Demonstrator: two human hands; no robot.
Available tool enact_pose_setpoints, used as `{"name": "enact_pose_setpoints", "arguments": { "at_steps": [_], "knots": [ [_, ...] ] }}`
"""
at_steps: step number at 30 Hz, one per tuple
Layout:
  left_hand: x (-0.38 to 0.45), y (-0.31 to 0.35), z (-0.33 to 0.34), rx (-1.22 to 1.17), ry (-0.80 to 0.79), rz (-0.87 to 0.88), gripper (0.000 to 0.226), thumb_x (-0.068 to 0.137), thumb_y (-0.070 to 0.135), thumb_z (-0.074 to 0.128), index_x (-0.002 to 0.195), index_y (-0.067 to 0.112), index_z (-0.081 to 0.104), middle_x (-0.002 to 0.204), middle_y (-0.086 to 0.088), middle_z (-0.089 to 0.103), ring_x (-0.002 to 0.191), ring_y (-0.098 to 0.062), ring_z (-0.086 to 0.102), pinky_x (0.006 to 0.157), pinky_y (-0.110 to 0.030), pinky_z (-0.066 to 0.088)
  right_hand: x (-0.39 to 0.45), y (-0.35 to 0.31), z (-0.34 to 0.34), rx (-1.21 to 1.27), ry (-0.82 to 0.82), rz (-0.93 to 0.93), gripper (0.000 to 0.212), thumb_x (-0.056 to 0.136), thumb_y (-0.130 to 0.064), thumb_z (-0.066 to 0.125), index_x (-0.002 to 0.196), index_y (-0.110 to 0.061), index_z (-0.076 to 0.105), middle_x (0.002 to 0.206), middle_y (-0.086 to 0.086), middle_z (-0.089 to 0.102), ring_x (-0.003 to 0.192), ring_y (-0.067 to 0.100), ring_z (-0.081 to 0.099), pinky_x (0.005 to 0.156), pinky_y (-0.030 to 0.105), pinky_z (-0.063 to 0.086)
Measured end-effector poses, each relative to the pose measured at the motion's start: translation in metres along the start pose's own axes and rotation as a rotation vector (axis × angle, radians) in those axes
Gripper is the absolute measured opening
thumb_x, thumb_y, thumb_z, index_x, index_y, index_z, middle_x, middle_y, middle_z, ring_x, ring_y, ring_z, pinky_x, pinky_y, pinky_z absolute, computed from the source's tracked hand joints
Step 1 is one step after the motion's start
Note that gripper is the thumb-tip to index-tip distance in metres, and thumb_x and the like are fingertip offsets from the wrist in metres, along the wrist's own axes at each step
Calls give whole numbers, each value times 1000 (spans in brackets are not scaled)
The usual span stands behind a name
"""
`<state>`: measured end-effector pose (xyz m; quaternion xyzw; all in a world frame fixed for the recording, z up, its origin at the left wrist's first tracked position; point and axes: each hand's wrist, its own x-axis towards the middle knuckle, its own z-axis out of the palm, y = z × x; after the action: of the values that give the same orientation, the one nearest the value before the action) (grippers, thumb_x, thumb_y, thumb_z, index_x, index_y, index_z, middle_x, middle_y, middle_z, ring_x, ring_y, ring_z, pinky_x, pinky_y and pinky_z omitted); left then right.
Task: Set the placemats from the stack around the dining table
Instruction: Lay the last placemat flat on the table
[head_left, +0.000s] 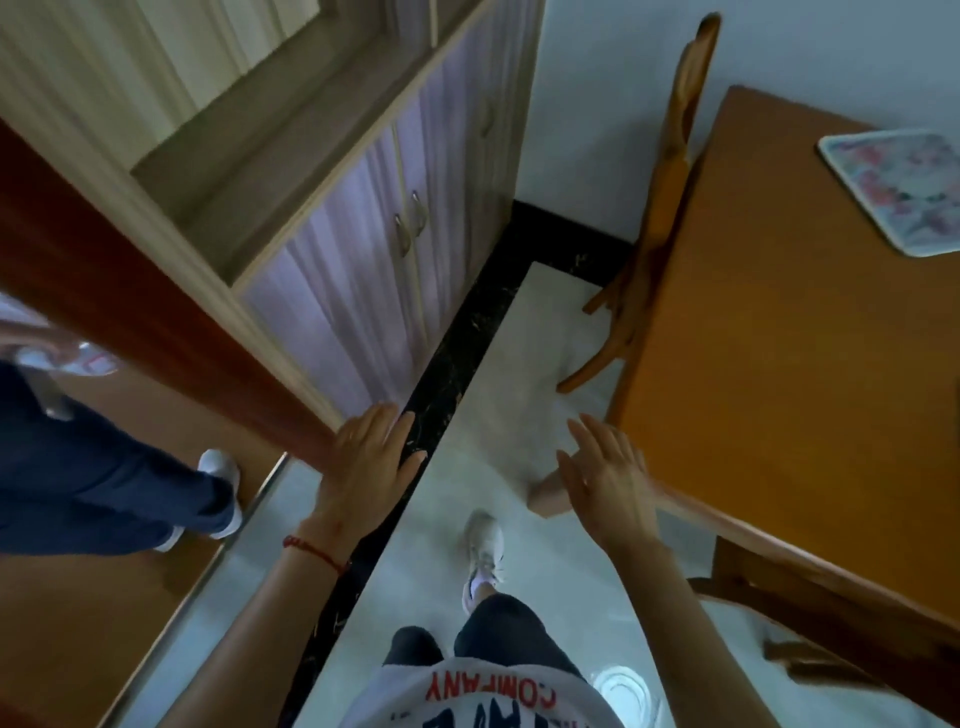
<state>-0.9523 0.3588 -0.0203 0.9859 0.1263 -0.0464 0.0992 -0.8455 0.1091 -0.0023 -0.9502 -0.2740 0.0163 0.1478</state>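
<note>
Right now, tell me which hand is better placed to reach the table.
Right. The right hand hovers open beside the table edge; the left hand is open over by the cabinet, farther away. Neither holds a placemat.

A: What is the person wearing?

B: A white T-shirt (483, 696) at 6 o'clock, printed with red letters reading "COMPANY" above larger dark blue letters. Dark trousers (498, 631) show just above it.

A: Anything on the arms?

B: Both forearms are bare. A thin red string bracelet (314, 552) circles the left wrist, toward 7 o'clock.

A: And the feet?

B: One pale sneaker (483, 551) with laces, near the middle
</note>
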Motion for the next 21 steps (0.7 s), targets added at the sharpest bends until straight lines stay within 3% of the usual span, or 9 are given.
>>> {"name": "enact_pose_setpoints", "arguments": {
  "at_steps": [6,12,21],
  "knots": [
    [81,14,-28,-17,54,77,70,97,48,9,114,4,60,115,-16,62,106,-30,57,84,-42,50,67,27,-7,-19,35,64,46,90,-38,39,115,-7,61,120,13,62,106,32,60,84,41,49],
    [157,23,-46,-18,79,114,56,92,44,29,118,3,57,121,-18,60,111,-34,56,87,-45,48,128,55,-21,-21,85,92,44,91,-35,40,117,-6,60,121,14,61,108,32,59,85,42,48],
    [284,31,-57,10,11,261,69,96,49,13,118,3,59,122,-18,59,110,-34,58,86,-43,50,199,89,-27,-12,137,252,44,91,-34,38,119,-7,57,126,13,57,112,30,56,90,41,46]
  ]
}}
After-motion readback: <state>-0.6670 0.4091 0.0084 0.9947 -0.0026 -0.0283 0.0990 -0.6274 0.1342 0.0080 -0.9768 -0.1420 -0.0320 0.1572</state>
